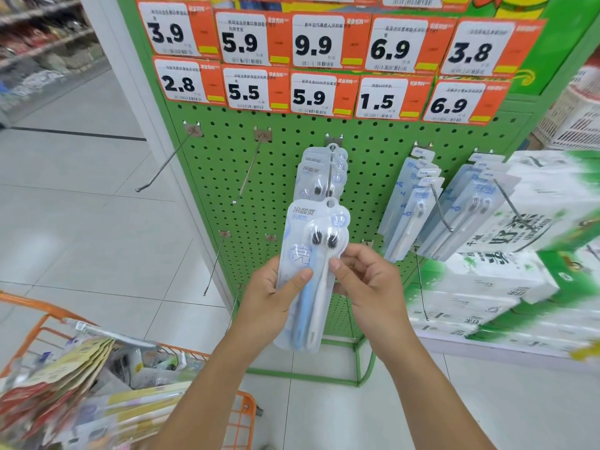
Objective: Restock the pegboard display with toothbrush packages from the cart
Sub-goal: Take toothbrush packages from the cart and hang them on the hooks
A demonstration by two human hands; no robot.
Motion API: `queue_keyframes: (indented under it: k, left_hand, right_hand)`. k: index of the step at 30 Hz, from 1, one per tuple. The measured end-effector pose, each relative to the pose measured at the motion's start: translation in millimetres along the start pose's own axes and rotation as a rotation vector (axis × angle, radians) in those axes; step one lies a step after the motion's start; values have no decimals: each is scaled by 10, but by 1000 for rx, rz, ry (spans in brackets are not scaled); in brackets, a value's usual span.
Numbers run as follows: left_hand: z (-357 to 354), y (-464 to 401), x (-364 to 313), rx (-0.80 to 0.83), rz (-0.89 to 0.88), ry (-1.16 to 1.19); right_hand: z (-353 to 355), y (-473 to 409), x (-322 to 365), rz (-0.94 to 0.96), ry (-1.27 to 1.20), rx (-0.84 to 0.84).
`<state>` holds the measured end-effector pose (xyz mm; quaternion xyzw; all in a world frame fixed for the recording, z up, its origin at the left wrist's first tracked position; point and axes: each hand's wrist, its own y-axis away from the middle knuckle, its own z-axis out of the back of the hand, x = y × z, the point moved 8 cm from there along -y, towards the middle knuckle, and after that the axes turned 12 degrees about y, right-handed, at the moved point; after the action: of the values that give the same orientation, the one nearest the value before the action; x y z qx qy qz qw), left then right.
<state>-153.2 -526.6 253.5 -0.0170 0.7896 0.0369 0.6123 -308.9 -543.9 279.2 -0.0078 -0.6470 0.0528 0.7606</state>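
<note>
Hanging a toothbrush package (311, 274) on the centre hook (330, 177) of the pegboard (227, 164)

Both hands pinch the pack at mid-height, left hand (276, 297) thumb across the front, right hand (367, 280) thumb on the opposite edge; the hang hole sits above the grip, just at the hook's tip, where matching packs already hang; probably best to keep the card upright, line the hole with the tip, then slide it back along the wire; more stock lies in the cart (240, 414), below and left of the grip.
</note>
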Motion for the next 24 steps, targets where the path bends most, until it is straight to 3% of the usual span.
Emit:
queue_keyframes:
  k: [10, 16, 24]
  left_hand:
    - [97, -156, 111, -107, -22, -59]
    - [68, -597, 76, -225, -70, -352]
    - [278, -319, 311, -171, 141, -390]
  right_hand:
    - [-27, -170, -231, -76, 51, -78]
    - [-20, -752, -339, -45, 209, -171]
    - [137, -977, -431, -71, 266, -342]
